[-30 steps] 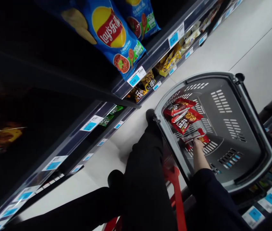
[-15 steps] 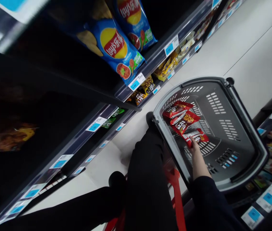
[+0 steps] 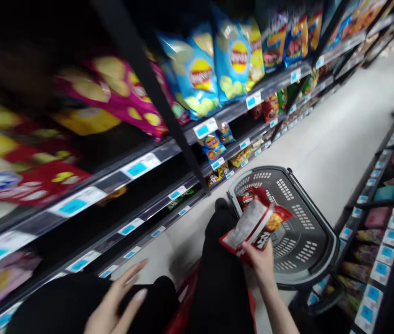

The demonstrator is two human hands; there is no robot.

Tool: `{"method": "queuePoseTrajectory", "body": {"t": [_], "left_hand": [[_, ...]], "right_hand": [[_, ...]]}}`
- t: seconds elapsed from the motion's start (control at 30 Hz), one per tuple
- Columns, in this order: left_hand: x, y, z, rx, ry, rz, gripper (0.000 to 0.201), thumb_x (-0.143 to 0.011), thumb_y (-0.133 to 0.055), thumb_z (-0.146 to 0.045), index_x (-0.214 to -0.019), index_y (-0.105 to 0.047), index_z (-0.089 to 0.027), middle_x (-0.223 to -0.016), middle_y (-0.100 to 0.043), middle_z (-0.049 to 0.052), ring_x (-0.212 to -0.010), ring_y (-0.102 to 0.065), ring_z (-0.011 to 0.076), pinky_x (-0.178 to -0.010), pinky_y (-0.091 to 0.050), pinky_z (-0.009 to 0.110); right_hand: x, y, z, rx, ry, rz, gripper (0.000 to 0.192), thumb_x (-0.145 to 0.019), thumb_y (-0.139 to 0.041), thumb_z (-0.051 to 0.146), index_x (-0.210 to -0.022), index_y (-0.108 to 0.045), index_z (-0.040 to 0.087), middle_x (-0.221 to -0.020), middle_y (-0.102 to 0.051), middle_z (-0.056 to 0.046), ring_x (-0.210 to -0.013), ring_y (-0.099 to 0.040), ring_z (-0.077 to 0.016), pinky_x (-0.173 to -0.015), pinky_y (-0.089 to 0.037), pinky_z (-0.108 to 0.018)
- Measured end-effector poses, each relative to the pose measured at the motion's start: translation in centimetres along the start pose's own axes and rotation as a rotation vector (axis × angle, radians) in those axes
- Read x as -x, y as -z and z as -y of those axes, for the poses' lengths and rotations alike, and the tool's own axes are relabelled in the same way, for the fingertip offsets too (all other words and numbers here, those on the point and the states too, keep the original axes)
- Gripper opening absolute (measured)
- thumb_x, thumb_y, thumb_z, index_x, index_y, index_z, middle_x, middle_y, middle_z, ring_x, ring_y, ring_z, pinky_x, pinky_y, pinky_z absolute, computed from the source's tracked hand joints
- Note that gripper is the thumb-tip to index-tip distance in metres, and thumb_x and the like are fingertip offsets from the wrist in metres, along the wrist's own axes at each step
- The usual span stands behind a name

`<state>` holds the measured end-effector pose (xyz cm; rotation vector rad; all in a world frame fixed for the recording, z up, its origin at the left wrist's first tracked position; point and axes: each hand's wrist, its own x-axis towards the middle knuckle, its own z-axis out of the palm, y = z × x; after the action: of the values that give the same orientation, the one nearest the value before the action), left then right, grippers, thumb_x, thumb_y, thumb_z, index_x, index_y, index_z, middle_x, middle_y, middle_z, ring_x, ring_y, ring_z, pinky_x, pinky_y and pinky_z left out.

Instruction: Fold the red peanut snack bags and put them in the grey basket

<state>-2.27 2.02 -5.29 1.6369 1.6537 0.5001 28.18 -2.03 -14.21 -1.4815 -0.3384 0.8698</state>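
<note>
Shelves [image 3: 155, 157] flank 1 basket [image 3: 322, 250]; right hand [image 3: 261, 262] fingers grip 2 snack packets [image 3: 254, 225], left hand [image 3: 120, 301] spread, holding nothing.

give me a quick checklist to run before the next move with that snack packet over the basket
1. Right hand grips the red snack packet at its lower edge: ok.
2. Packet raised over the grey shopping basket: ok.
3. Another red packet lying in the basket: ok.
4. Left hand open, fingers spread, holding nothing: ok.
5. Shelf edge near the left hand sharp enough to read price tags: not ok, blurred.
6. Packet's printed label readable: cannot tell.
</note>
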Motion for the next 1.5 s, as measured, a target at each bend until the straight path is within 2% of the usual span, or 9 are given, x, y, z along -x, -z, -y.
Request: {"method": "queuePoseTrajectory", "body": {"t": [0.1,0.17,0.33,0.6,0.77,0.87,1.0,1.27,1.5], "left_hand": [[0.3,-1.0,-4.8,0.355,-0.092,0.177,0.062,-0.079,-0.056,-0.041,-0.134,-0.031,-0.027,-0.133,-0.047,0.009,-0.117,-0.048,0.0261,-0.096,-0.042,0.040],[0.1,-0.6,-6.8,0.559,-0.128,0.160,0.068,-0.072,-0.064,-0.040,-0.131,-0.035,-0.024,-0.128,-0.050,0.011,-0.113,-0.051,0.0264,-0.091,-0.045,0.038],[0.8,1.6,-4.6,0.861,0.000,-0.010,0.036,-0.061,-0.072,-0.036,-0.086,-0.061,-0.012,-0.079,-0.068,0.005,-0.070,-0.063,0.0191,-0.064,-0.049,0.028],[1.9,-0.1,3.1,0.897,0.034,-0.169,0.027,-0.065,-0.066,-0.037,-0.066,-0.062,-0.010,-0.062,-0.065,0.003,-0.057,-0.058,0.0151,-0.055,-0.044,0.024],[1.0,-0.7,5.5,0.810,0.023,-0.157,0.021,-0.071,-0.058,-0.032,-0.072,-0.060,-0.010,-0.068,-0.064,0.004,-0.063,-0.059,0.0172,-0.061,-0.047,0.029],[1.2,-1.0,5.7,0.673,-0.016,-0.305,0.028,-0.070,-0.061,-0.024,-0.096,-0.057,-0.014,-0.089,-0.062,0.005,-0.082,-0.059,0.0190,-0.078,-0.047,0.034],[2.0,-1.7,5.0,0.119,-0.360,-0.382,0.032,-0.072,-0.064,-0.025,-0.103,-0.055,-0.020,-0.118,-0.049,0.007,-0.112,-0.046,0.0232,-0.096,-0.039,0.040],[0.9,-4.0,5.3,-0.346,-0.622,-0.294,0.018,-0.087,-0.044,-0.016,-0.098,-0.058,-0.017,-0.102,-0.060,0.006,-0.112,-0.048,0.0200,-0.101,-0.036,0.038],[0.7,-4.4,5.3,-0.320,-0.411,-0.366,0.018,-0.090,-0.037,-0.015,-0.096,-0.054,-0.015,-0.099,-0.057,0.007,-0.102,-0.053,0.0196,-0.081,-0.048,0.031]], "right_hand": [[6.5,-4.5,2.0,-0.063,0.041,0.396,0.064,-0.059,-0.076,0.029,-0.115,-0.048,0.017,-0.104,-0.064,-0.009,-0.091,-0.062,-0.0230,-0.082,-0.048,-0.036],[10.0,-6.6,2.3,-0.090,0.032,0.658,0.067,-0.060,-0.075,0.028,-0.119,-0.044,0.019,-0.108,-0.063,-0.008,-0.095,-0.061,-0.0241,-0.084,-0.048,-0.037],[13.7,-9.2,1.4,0.052,0.048,1.110,0.059,-0.065,-0.072,0.031,-0.119,-0.048,0.021,-0.110,-0.062,-0.009,-0.097,-0.060,-0.0262,-0.084,-0.048,-0.039],[11.3,-13.6,2.0,0.419,0.259,0.966,0.028,-0.070,-0.065,0.041,-0.084,-0.066,0.017,-0.080,-0.068,-0.005,-0.075,-0.060,-0.0218,-0.070,-0.047,-0.031],[11.2,-14.4,-0.5,0.371,0.048,1.033,0.030,-0.066,-0.067,0.042,-0.076,-0.068,0.014,-0.070,-0.067,-0.004,-0.065,-0.059,-0.0193,-0.060,-0.046,-0.027],[11.4,-14.0,-2.9,0.286,-0.022,0.905,0.032,-0.063,-0.069,0.043,-0.076,-0.068,0.014,-0.066,-0.067,-0.004,-0.062,-0.059,-0.0189,-0.057,-0.046,-0.027],[11.0,-13.7,-4.5,0.262,0.029,0.716,0.031,-0.063,-0.068,0.042,-0.074,-0.068,0.013,-0.064,-0.066,-0.003,-0.060,-0.059,-0.0180,-0.056,-0.046,-0.027],[9.8,-13.5,-4.7,0.215,0.050,0.688,0.032,-0.063,-0.068,0.043,-0.075,-0.067,0.014,-0.070,-0.067,-0.004,-0.064,-0.060,-0.0184,-0.062,-0.048,-0.030],[9.2,-13.3,-4.9,0.286,0.108,0.803,0.032,-0.068,-0.065,0.044,-0.075,-0.065,0.013,-0.068,-0.065,-0.003,-0.062,-0.058,-0.0160,-0.060,-0.046,-0.026]]}}
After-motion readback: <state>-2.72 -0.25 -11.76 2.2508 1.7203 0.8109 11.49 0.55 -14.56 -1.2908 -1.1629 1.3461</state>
